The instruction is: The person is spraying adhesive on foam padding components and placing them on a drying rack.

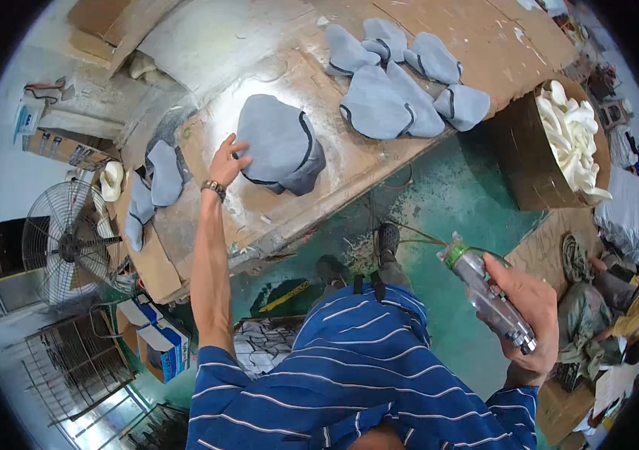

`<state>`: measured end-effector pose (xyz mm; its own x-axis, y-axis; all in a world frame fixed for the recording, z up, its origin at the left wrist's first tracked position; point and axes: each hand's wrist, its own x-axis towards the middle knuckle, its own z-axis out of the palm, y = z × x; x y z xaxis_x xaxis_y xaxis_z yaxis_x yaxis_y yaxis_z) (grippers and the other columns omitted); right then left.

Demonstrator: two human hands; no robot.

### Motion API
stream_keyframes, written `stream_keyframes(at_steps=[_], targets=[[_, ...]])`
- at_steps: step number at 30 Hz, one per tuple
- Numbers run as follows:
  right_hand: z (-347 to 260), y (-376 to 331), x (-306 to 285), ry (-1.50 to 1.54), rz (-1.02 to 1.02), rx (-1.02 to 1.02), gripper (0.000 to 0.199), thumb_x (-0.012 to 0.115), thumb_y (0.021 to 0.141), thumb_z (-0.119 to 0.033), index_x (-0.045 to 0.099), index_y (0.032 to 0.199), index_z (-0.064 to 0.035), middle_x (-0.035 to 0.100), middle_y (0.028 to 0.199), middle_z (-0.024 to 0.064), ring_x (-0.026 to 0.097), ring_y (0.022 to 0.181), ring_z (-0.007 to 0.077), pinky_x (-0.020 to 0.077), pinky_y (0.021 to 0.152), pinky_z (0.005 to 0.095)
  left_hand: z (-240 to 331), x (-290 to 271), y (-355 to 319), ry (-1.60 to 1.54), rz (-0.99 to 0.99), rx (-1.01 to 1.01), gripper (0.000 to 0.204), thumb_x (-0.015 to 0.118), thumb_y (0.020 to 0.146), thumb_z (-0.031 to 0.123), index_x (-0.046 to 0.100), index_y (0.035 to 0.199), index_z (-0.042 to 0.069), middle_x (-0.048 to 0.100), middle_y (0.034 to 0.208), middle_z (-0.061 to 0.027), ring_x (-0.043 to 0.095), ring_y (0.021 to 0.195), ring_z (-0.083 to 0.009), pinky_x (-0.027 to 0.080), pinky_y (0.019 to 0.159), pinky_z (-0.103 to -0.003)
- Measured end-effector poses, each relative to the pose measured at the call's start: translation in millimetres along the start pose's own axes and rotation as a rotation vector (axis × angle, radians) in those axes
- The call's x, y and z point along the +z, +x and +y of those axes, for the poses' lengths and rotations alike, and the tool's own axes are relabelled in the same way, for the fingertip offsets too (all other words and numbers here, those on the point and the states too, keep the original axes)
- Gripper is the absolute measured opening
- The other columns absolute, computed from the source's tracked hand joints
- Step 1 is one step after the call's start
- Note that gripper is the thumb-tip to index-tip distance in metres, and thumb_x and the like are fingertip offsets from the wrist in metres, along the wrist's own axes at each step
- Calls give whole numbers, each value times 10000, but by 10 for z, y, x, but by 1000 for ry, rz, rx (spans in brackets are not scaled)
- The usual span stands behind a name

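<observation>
My left hand (228, 162), with a watch at the wrist, reaches over the table to a grey fabric piece (274, 135) with black edging. Its fingers are apart and rest at the piece's left edge. The piece looks domed, and a darker grey part shows under its near side. Away from the table, on the right, my right hand (531, 311) is closed around a clear plastic bottle (477, 281) with a green collar at one end and a metal fitting at the other. The bottle is tilted.
Several similar grey pieces (387, 101) lie at the table's far right, and more grey pieces (165, 174) at its left end. A cardboard box (529, 161) of cream-coloured pieces stands right of the table. At left is a large fan (68, 244). A thin hose (420, 234) crosses the green floor.
</observation>
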<state>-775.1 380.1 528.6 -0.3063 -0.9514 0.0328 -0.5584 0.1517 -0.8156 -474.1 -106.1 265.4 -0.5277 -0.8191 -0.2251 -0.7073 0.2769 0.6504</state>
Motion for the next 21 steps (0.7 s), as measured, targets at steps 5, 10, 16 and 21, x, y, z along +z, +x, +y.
stream_keyframes(at_steps=[5,10,16,21], targets=[[18,432,10,25,-2,-1,655,796,704,-196,661,1291,60,695,884,169,664,742,261,498,718,317,25,77,-373,-361,508,17,495,629,862,-14,662,1349,68,434,1596,-150,440,1451,-287,341,1187,-375],[-65,752,80,-13,-54,-113,661,798,732,-232,649,1307,58,696,899,163,658,747,262,495,728,322,-145,349,-1417,-640,631,-112,449,597,904,-48,669,1338,41,579,1467,-119,516,1376,-226,361,1159,-354],[-295,905,214,-20,-88,-175,665,798,711,-219,656,1298,58,683,871,156,658,737,272,491,707,320,-1289,1344,-2786,-495,664,-467,329,647,888,-25,755,1193,32,732,1217,-96,662,1146,-213,493,1005,-349],[-498,974,263,-26,-325,-250,692,706,792,-245,570,1375,103,674,922,206,686,817,331,522,743,370,-2331,2473,-3774,-583,509,-998,272,616,839,-20,816,1010,47,775,917,-100,708,804,-200,569,747,-377]])
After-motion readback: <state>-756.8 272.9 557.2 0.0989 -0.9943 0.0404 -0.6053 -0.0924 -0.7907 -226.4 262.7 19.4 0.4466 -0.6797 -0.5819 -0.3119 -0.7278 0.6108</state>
